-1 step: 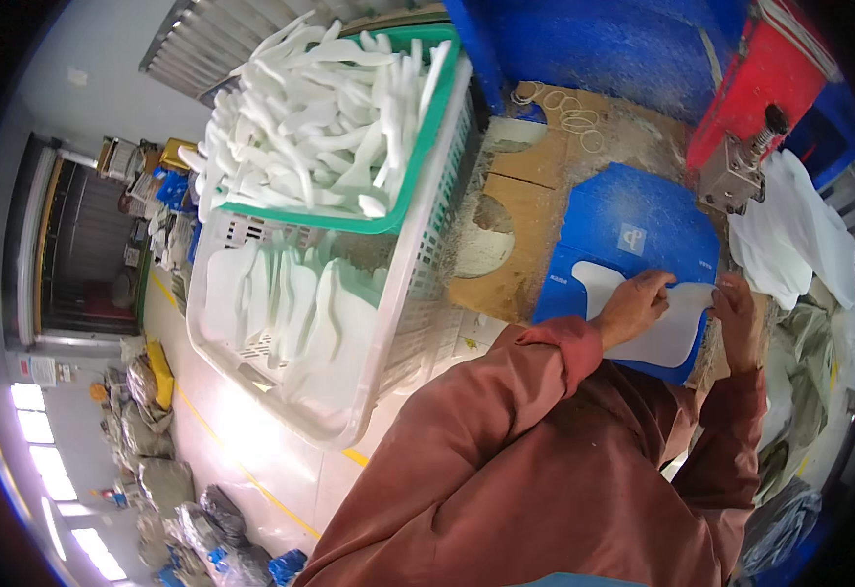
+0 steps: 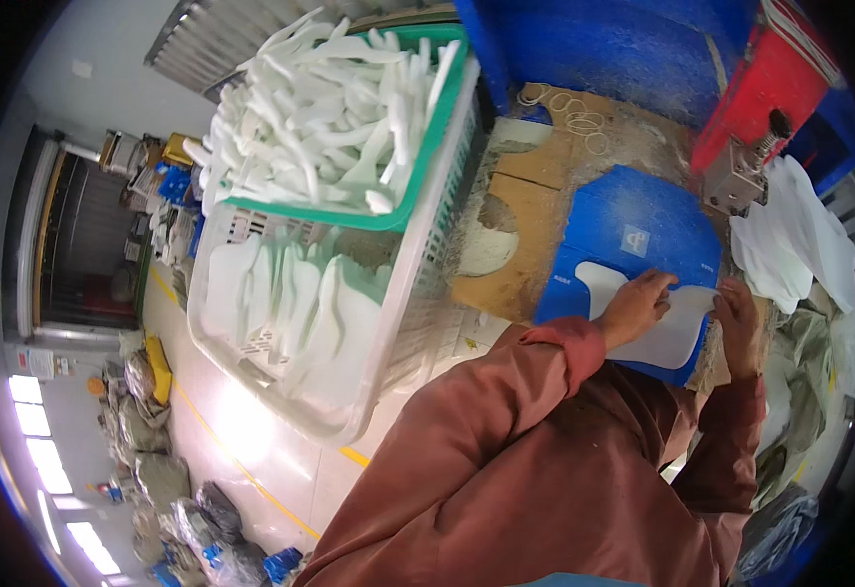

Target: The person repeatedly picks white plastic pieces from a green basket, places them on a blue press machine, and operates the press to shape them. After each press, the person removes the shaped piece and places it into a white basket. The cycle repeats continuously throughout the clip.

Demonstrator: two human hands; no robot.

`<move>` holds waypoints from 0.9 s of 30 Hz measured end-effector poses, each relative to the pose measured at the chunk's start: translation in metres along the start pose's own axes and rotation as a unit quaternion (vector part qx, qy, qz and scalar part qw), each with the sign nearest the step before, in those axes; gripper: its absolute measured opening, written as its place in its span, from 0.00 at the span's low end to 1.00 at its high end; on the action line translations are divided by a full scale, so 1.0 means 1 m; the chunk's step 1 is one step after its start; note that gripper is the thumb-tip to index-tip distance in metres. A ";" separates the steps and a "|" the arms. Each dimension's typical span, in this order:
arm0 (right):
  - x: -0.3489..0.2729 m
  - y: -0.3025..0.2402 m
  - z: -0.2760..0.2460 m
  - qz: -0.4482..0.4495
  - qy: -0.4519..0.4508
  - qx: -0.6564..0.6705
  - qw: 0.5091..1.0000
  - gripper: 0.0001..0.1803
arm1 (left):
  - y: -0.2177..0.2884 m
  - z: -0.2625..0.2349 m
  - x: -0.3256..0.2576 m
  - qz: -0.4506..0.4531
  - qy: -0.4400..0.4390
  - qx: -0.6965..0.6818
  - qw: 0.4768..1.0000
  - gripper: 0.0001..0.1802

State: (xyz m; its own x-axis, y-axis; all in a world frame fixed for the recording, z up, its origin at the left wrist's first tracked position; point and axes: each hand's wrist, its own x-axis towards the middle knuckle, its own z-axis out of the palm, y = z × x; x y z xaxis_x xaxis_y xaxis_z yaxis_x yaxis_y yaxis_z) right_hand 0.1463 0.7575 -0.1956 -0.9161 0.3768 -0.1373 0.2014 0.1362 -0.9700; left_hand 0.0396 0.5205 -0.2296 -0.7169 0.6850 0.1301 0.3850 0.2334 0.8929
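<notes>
On a blue board [image 2: 677, 235] lies a flat white foam-like piece [image 2: 675, 338] with a curved-in upper edge. My left hand [image 2: 633, 311] rests over its middle, fingers curled and pinched together at that upper edge. Whether anything small sits between those fingertips is hidden. At the piece's right corner, my right hand [image 2: 739, 318] grips the edge between thumb and fingers. The blue board lies on a dusty worktable in front of me.
To the left, a green basket [image 2: 403, 210] heaped with white curved strips sits on a white crate [image 2: 349, 416] holding upright white pieces [image 2: 295, 303]. A red machine arm [image 2: 760, 88] with a metal head [image 2: 736, 181] stands right, beside stacked white sheets [image 2: 775, 240]. Several pale rings [image 2: 584, 122] lie behind.
</notes>
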 end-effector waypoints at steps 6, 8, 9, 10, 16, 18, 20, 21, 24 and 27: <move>-0.053 -0.045 -0.005 -0.133 -0.002 -0.071 0.989 0.14 | 0.045 -0.037 -0.025 0.185 0.146 0.243 0.941 0.32; -0.064 -0.059 -0.010 -0.184 -0.001 -0.066 0.981 0.13 | 0.065 -0.063 -0.036 0.218 0.103 0.243 0.940 0.31; -0.068 -0.066 -0.010 -0.182 0.001 -0.031 0.983 0.12 | 0.077 -0.077 -0.039 0.228 0.075 0.248 0.939 0.30; -0.071 -0.072 -0.008 -0.188 -0.008 0.016 0.982 0.12 | 0.087 -0.091 -0.043 0.234 0.047 0.238 0.942 0.28; -0.077 -0.114 0.038 -0.301 -0.092 0.008 0.949 0.18 | 0.124 -0.169 -0.107 0.222 0.028 0.335 0.915 0.22; -0.086 -0.126 0.053 -0.201 -0.138 0.030 0.969 0.20 | 0.122 -0.208 -0.153 0.140 0.019 0.337 0.931 0.21; -0.084 -0.133 0.061 -0.220 -0.165 0.036 0.961 0.19 | 0.120 -0.262 -0.205 -0.061 0.082 0.231 0.967 0.22; -0.077 -0.136 0.057 -0.265 -0.158 -0.004 0.951 0.18 | 0.122 -0.297 -0.231 -0.184 0.103 0.197 0.957 0.25; -0.084 -0.141 0.030 -0.228 -0.037 -0.023 0.973 0.13 | 0.119 -0.392 -0.288 -0.135 0.327 0.255 0.900 0.26; -0.077 -0.148 -0.020 -0.234 0.118 -0.113 0.958 0.15 | 0.102 -0.439 -0.342 -0.166 0.393 0.434 0.794 0.22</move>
State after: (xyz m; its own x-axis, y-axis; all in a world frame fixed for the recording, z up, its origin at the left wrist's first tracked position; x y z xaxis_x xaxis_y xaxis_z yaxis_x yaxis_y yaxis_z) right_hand 0.1944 0.7269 -0.0371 -0.8254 0.4196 0.3776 -0.1180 0.5259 -0.8423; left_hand 0.0694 0.0071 0.0057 -0.8728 -0.0760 0.4821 0.1100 0.9317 0.3461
